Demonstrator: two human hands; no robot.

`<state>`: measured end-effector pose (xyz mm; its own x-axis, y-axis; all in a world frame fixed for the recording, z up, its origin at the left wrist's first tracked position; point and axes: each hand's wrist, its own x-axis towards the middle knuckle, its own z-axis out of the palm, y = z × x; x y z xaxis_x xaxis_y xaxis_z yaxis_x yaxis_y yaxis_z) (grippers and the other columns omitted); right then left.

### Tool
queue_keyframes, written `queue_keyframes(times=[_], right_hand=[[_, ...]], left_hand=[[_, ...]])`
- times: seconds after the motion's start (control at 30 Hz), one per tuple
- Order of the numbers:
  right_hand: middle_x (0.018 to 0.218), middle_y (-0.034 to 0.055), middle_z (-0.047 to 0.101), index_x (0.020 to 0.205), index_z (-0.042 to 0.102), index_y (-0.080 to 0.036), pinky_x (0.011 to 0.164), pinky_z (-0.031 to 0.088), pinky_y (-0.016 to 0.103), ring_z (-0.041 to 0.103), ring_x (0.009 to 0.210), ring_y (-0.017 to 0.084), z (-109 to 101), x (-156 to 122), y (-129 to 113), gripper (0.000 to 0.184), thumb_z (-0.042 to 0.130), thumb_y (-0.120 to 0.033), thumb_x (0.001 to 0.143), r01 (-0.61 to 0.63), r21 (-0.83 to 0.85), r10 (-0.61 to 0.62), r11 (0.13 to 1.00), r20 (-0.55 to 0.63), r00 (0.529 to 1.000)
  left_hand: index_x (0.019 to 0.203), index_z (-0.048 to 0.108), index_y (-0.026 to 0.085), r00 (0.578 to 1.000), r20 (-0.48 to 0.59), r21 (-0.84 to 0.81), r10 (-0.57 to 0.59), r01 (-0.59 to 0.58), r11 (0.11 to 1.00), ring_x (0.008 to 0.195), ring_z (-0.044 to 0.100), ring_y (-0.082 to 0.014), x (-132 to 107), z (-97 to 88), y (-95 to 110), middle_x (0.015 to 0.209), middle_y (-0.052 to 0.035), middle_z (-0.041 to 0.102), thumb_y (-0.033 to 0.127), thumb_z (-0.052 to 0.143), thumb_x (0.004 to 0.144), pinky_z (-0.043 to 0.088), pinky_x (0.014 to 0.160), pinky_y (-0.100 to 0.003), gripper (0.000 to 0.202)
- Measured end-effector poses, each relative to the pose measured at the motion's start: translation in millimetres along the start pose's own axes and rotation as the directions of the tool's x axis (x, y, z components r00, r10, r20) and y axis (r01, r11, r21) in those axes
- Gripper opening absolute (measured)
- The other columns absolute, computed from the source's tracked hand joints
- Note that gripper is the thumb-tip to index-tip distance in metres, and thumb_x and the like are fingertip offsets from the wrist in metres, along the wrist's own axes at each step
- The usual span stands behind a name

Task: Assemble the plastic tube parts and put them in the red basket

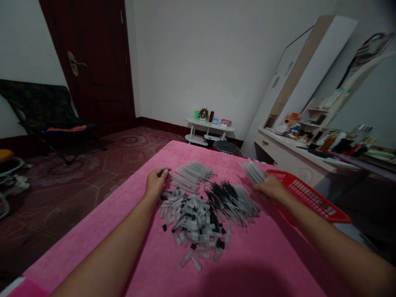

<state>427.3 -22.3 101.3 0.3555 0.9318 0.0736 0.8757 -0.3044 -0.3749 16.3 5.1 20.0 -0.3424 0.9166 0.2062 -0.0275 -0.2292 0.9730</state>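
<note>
- A bare stretch of the pink-covered surface (269,251) lies on the near side of the mound of short translucent pieces (192,216), leaving open room in front; a few strays fringe the mound there.
- The mound, mixed with black bits (164,227), is loosely heaped, perhaps because small parts are easiest to pick from a spread pile.
- Right of the mound and slightly beyond, black-tipped rods (222,196) touch a row of loose tubes (248,200). Their rough alignment probably makes them easier to gather.
- Further right of the mound, the right hand (270,187) grasps a tube bundle (254,171) by its near end, tilted, likely to hold many tubes together.
- Just beyond the mound's left side, the left hand (157,180) has its fingertips drawn together by a dark speck; whether it pinches anything I cannot tell.
- Straight beyond the mound lie more translucent tubes (193,173), side by side, apparently grouped by kind.
- Right of the mound, past the surface's edge, the red basket (342,217) crowds the right arm's path; left of the mound, the pink is bare to its edge.
- Well beyond the mound stands a low white shelf (198,140).
</note>
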Motion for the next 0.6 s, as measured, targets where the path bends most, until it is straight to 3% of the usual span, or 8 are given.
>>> queue_keyframes(times=[0.13,0.33,0.47,0.6], right_hand=[[0.062,0.0010,0.065,0.102,0.058,-0.015,0.041,0.041,0.020,0.059,0.045,0.013,14.0,30.0,-52.6,0.043,0.070,-0.027,0.062,0.085,0.091,-0.089,0.992,0.044,0.995],[0.064,-0.0002,0.066,0.112,0.054,-0.015,0.046,0.042,0.020,0.058,0.045,0.012,63.3,75.9,-124.8,0.052,0.068,-0.029,0.063,0.149,0.031,-0.152,0.988,0.130,0.980],[0.071,0.0028,0.067,0.109,0.056,-0.013,0.050,0.044,0.023,0.061,0.052,0.015,93.7,92.3,-147.7,0.053,0.069,-0.025,0.059,0.215,-0.008,-0.207,0.977,0.237,0.949],[0.078,0.0047,0.068,0.109,0.058,-0.013,0.055,0.046,0.023,0.063,0.061,0.017,106.7,100.0,-156.7,0.052,0.067,-0.017,0.057,0.257,0.057,-0.261,0.965,0.347,0.901]], left_hand=[[0.088,0.073,0.012,1.000,-0.006,0.021,0.022,-0.022,1.000,0.064,0.059,-0.0163,1.8,-1.6,-2.9,0.070,-0.0056,0.068,0.048,0.066,0.066,0.042,0.058,-0.025,0.043],[0.087,0.072,0.012,0.999,0.018,0.065,0.035,-0.037,0.997,0.070,0.062,-0.0190,4.2,-1.9,-8.1,0.076,-0.0077,0.070,0.042,0.061,0.070,0.045,0.063,-0.028,0.036],[0.085,0.072,0.013,0.999,0.034,0.094,0.032,-0.035,0.995,0.070,0.062,-0.0195,5.4,-0.9,-11.1,0.075,-0.0075,0.070,0.037,0.058,0.072,0.046,0.064,-0.029,0.031],[0.085,0.072,0.014,0.997,0.049,0.135,0.052,-0.058,0.989,0.074,0.063,-0.0203,6.5,-0.4,-13.3,0.077,-0.0076,0.071,0.035,0.056,0.074,0.046,0.065,-0.029,0.028]])
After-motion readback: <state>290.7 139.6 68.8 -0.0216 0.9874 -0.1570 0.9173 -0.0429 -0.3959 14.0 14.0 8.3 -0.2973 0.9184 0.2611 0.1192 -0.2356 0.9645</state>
